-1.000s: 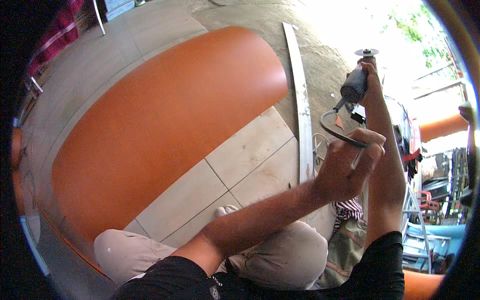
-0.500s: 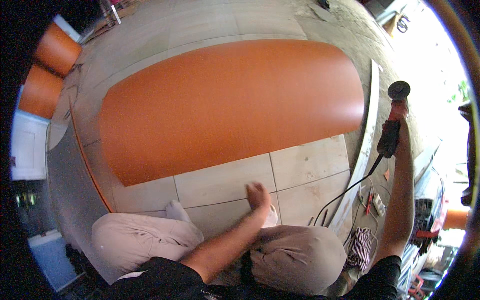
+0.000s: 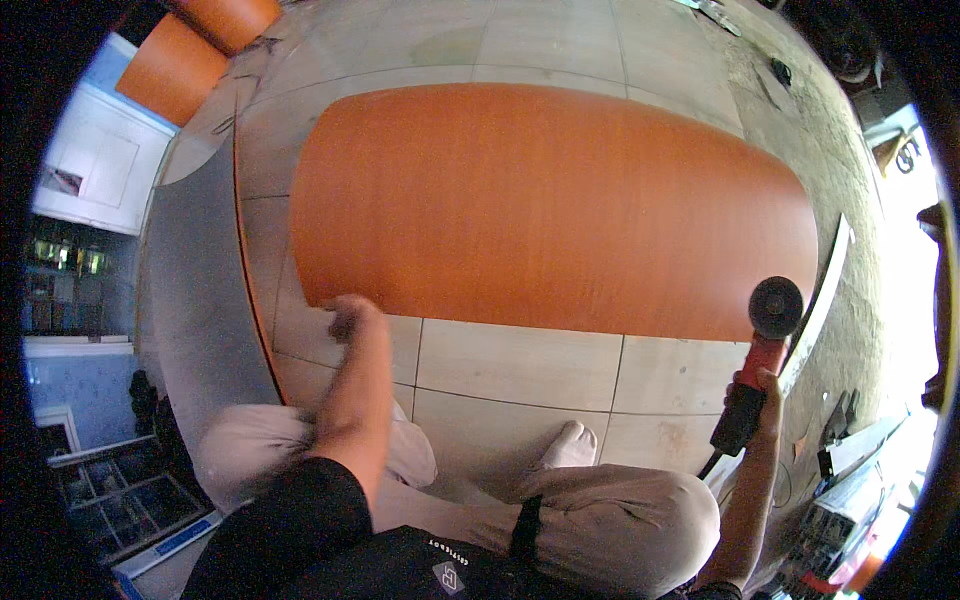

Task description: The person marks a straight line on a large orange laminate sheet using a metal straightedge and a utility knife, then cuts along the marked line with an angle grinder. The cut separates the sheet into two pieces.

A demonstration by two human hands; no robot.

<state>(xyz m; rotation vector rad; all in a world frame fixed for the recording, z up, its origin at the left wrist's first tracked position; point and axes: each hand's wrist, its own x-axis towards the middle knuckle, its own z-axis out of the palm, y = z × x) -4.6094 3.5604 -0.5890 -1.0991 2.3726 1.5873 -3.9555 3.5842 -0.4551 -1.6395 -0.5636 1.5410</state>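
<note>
An orange sheet [image 3: 540, 210] with a smooth, faintly grained face lies on the tiled floor in front of me. My right hand [image 3: 762, 402] is wrapped round the body of a red and black angle grinder [image 3: 768, 362]. The grinder's dark disc [image 3: 776, 308] points away from me and overlaps the sheet's near right corner in the view; contact cannot be made out. By the sheet's near left corner is my left hand [image 3: 356, 316], its fingers curled but smeared by motion. Whether it touches the edge is unclear.
A grey panel with an orange edge [image 3: 200, 260] stands at my left. Further orange pieces [image 3: 172, 66] are at the far left. A pale strip [image 3: 828, 285] lies beyond the sheet's right end. Metal lengths and tools [image 3: 845, 500] lie at the lower right.
My left hand has swung from near my knees to the sheet's near left corner. The grinder in my right hand has come nearer the sheet's right end. The view has turned left.
</note>
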